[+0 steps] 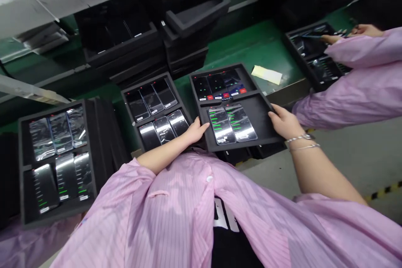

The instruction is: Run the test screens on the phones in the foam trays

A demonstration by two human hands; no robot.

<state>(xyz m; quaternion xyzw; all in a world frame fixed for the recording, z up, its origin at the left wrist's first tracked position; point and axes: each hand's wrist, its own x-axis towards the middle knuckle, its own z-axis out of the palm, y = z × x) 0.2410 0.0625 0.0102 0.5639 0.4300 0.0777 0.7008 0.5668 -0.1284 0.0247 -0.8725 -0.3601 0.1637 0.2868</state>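
Note:
A black foam tray (263, 118) is held in front of me by its two sides. My left hand (197, 132) grips the left edge, thumb on top and the other fingers mostly hidden. My right hand (285, 122) is closed on the right edge, its fingers partly under the rim. In the upper row lie three phones with dark screens, among them a middle phone (216, 85) with green dots and a red patch. The lower row has two lit phones, a left phone (221, 125) and a right phone (240, 122), showing green bars. Bare foam shows right of them.
A second phone tray (178, 97) lies just left, and a stacked tray (24, 146) of phones stands farther left. Dark tray stacks (185, 50) fill the back. A yellowish paper slip (266, 74) lies on the green bench (251, 46). A co-worker's hands (366, 31) are over another tray (295, 56) at right.

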